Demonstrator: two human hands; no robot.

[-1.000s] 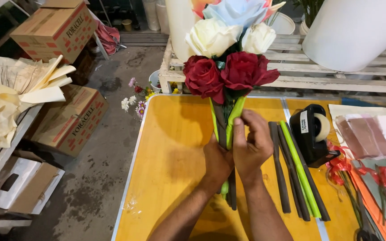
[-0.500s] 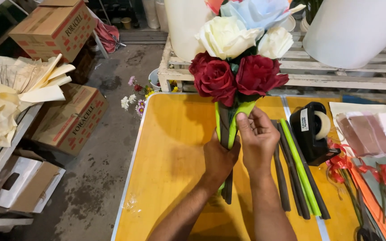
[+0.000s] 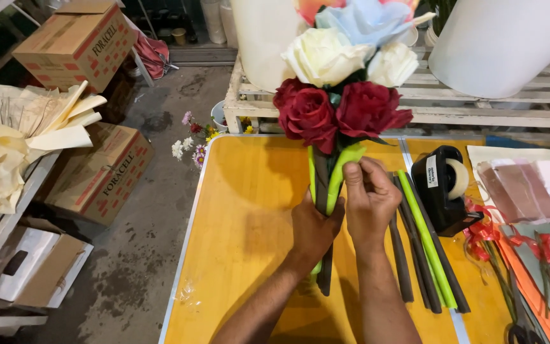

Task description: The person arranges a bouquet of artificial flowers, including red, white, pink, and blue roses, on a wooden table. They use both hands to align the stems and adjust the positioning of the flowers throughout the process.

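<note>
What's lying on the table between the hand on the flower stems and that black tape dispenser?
In the head view, loose stems, one bright green and the others dark, lie side by side on the yellow table between the right hand and the tape dispenser.

The hands [image 3: 345,213] cover the middle of the bouquet stems [image 3: 326,178], the pale blue flower [image 3: 367,19] and white rolls [image 3: 510,38] run off the top edge, and the counter [image 3: 249,210] is cut off below.

Two deep red roses [image 3: 338,113] sit under cream ones [image 3: 345,58] and a pale blue bloom [image 3: 367,19]. Their stems [image 3: 329,185] are lime green and dark grey. The tabletop [image 3: 249,210] is orange-yellow; the tape dispenser [image 3: 442,189] right of the stems is black.
</note>
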